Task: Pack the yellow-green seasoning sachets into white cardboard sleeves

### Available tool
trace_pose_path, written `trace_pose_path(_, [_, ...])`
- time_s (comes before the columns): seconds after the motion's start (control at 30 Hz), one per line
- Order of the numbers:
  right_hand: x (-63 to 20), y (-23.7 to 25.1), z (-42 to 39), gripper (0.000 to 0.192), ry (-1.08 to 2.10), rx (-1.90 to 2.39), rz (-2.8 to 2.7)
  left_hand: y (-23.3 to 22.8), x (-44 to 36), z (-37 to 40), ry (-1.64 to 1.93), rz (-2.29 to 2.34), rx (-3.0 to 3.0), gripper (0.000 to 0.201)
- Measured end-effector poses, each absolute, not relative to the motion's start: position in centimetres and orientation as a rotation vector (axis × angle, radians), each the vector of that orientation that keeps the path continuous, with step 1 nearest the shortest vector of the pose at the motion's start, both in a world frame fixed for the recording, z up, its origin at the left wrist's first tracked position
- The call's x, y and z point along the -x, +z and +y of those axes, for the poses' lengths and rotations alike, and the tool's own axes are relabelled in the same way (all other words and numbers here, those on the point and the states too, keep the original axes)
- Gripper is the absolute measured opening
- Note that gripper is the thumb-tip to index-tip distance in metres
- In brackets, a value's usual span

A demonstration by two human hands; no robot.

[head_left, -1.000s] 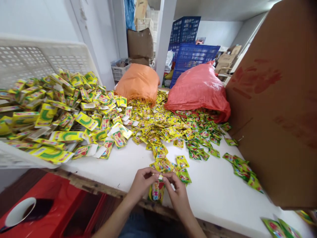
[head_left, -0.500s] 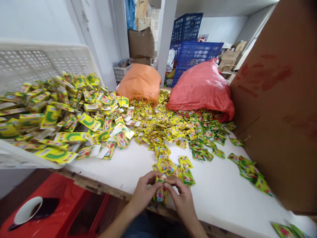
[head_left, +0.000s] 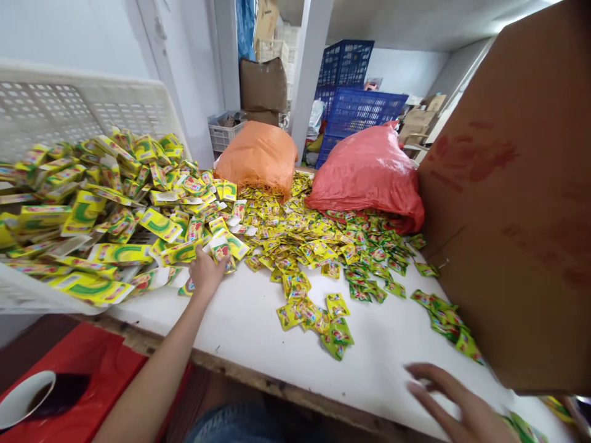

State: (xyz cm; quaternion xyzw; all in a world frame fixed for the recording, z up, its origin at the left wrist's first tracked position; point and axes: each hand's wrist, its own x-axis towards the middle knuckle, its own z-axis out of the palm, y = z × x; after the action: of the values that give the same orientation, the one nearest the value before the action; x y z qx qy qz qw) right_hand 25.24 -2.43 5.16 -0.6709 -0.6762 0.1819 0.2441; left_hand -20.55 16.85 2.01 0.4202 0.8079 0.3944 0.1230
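Note:
My left hand (head_left: pixel 207 274) reaches to the near edge of the carton pile, its thumb and fingers closed on a small yellow-green carton (head_left: pixel 220 247) with a white flap. Part of that carton is hidden behind the fingers. My right hand (head_left: pixel 455 400), a little blurred, is over the table at the lower right with fingers apart and nothing in them. Between the hands lie several yellow sachets (head_left: pixel 307 312) and green sachets (head_left: pixel 340 332). More green sachets (head_left: pixel 524 426) are partly covered by the right hand.
A white crate (head_left: pixel 133 104) tipped toward me spills small cartons (head_left: pixel 159 223) at left. An orange sack (head_left: pixel 256 154) and a red sack (head_left: pixel 367 172) stand behind heaped sachets (head_left: pixel 295 231). A tall cardboard box (head_left: pixel 503 246) borders the right. A cup (head_left: pixel 23 400) rests on red plastic below.
Both hands were together on a small carton at the table's front edge. They have parted: the left moved to the carton pile, the right to the lower right, without that carton.

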Motion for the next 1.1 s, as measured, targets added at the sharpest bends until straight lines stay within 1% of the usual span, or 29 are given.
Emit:
trace_pose_path(0.03, [-22.7, 4.8, -1.2, 0.024, 0.626, 1.759, -1.846, 1.9, 20.5, 17.3, 1.143, 2.308, -1.221, 0.083])
trace_pose_path(0.1, [-17.7, 4.1, 1.6, 0.02, 0.783, 1.617, -1.836, 1.9, 19.7, 17.2, 1.125, 2.198, -1.226, 0.068])
trace_pose_path(0.17, [-14.1, 3.4, 4.3, 0.016, 0.746, 1.62, -1.764, 1.9, 18.8, 16.1, 1.126, 2.071, -1.241, 0.049])
trace_pose_path(0.23, [-12.1, 3.1, 6.2, 0.013, 0.618, 1.656, -1.757, 1.7, 17.8, 14.2, 1.142, 1.937, -1.246, 0.039])
trace_pose_path(0.27, [-11.4, 3.1, 6.9, 0.015, 0.553, 1.64, -1.818, 1.5, 17.3, 13.1, 1.147, 1.871, -1.24, 0.038])
trace_pose_path(0.33, [-10.2, 3.2, 7.7, 0.027, 0.47, 1.525, -2.028, 0.9, 16.2, 10.7, 1.139, 1.748, -1.215, 0.04])
trace_pose_path(0.4, [-8.5, 3.2, 8.2, 0.037, 0.452, 1.404, -2.194, 0.3, 15.0, 8.7, 1.124, 1.606, -1.124, 0.043])
trace_pose_path(0.43, [-7.5, 3.0, 8.2, 0.038, 0.455, 1.386, -2.226, 0.0, 14.4, 8.0, 1.116, 1.542, -1.054, 0.044])
trace_pose_path(0.5, [-5.7, 2.5, 8.2, 0.034, 0.463, 1.419, -2.216, -0.3, 13.7, 6.9, 1.099, 1.457, -0.931, 0.046])
trace_pose_path(0.57, [-4.8, 2.1, 8.0, 0.024, 0.473, 1.456, -2.19, -0.4, 13.4, 6.4, 1.092, 1.445, -0.885, 0.046])
trace_pose_path(0.63, [-5.2, 2.1, 7.5, 0.015, 0.505, 1.459, -2.17, -0.4, 13.4, 6.2, 1.078, 1.442, -0.883, 0.047])
trace_pose_path(0.7, [-7.2, 2.7, 7.0, 0.011, 0.559, 1.435, -2.157, -0.2, 13.5, 5.9, 1.049, 1.438, -0.868, 0.047])
trace_pose_path(0.83, [-14.6, 5.3, 6.9, 0.018, 0.72, 1.465, -2.013, 0.1, 13.0, 5.3, 0.996, 1.391, -0.754, 0.045])
trace_pose_path(0.93, [-19.2, 7.0, 7.9, 0.011, 0.805, 1.516, -1.999, 0.1, 12.1, 5.1, 0.976, 1.35, -0.719, 0.045])
trace_pose_path(1.03, [-20.4, 6.9, 9.0, 0.009, 0.887, 1.507, -2.176, 0.2, 11.1, 4.9, 0.983, 1.327, -0.756, 0.045])
trace_pose_path(1.1, [-19.8, 5.7, 9.6, 0.019, 0.909, 1.508, -2.238, 0.2, 10.5, 4.7, 0.984, 1.31, -0.777, 0.044])
